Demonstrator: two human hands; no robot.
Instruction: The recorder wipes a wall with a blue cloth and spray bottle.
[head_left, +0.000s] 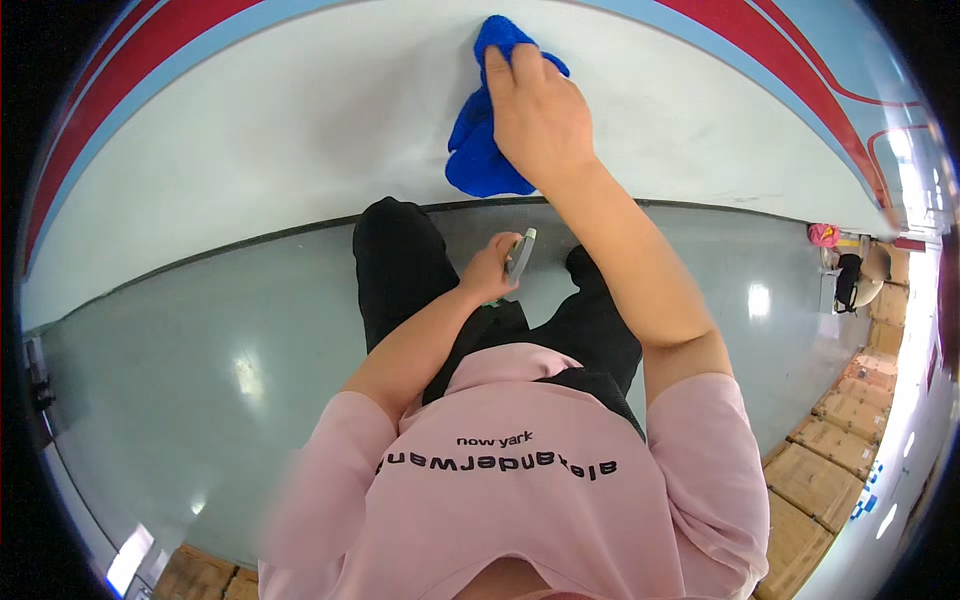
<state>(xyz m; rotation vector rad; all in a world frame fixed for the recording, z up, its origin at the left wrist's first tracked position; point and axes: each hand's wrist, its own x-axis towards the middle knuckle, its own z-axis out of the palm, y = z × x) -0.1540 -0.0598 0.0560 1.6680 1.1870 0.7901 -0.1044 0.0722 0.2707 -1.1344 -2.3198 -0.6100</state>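
Against the white lower part of a wall (262, 127), my right hand (544, 112) presses a bunched blue cloth (487, 169). The fingers grip its upper part, and the rest hangs below along the wall. Lower down, between my bent knees, my left hand (491, 270) holds a small grey tool with a pale tip (523, 255). It may be a scraper or a brush; its exact kind is hard to make out. The tool is apart from the wall, and my fingers hide part of it.
A smooth grey floor (285, 360) meets the wall at a dark edge strip (315, 226). Red and blue bands (787, 67) run above the white part. Wooden boxes (817, 450) line the right side. Another person (870, 281) is low down at far right, near a pink bundle (823, 235).
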